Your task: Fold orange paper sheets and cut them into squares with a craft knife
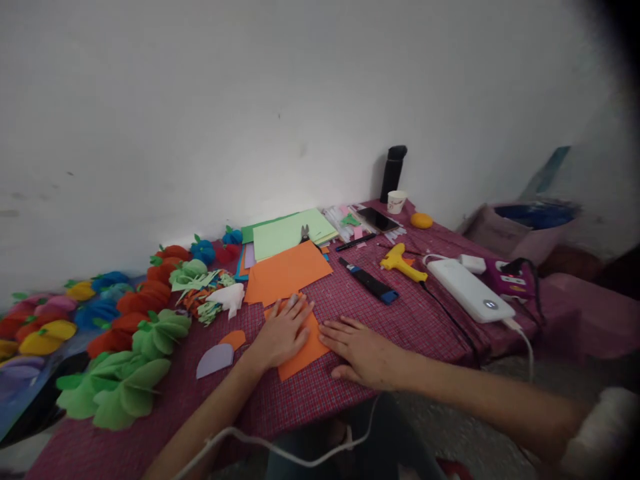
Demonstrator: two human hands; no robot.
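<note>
A piece of orange paper (303,363) lies on the checked tablecloth in front of me. Across its upper left part rests my left hand (284,333), flat with the fingers stretched out. My right hand (367,353) lies palm down, its fingertips at the paper's right edge. Just beyond is a larger orange sheet (287,268). A lilac half-round paper piece (215,361) and a small orange paper piece (233,339) sit left of my left hand. Past my right hand are a dark utility knife (369,281) and a yellow hot glue gun (401,262).
Folded paper pumpkins (145,298) crowd the left side, near paper scraps (213,293). Green sheets (290,232) with scissors (305,234) lie at the back. A phone (379,219), paper cup (397,201), black bottle (393,175), power bank (467,290) and purple power strip (511,279) stand right.
</note>
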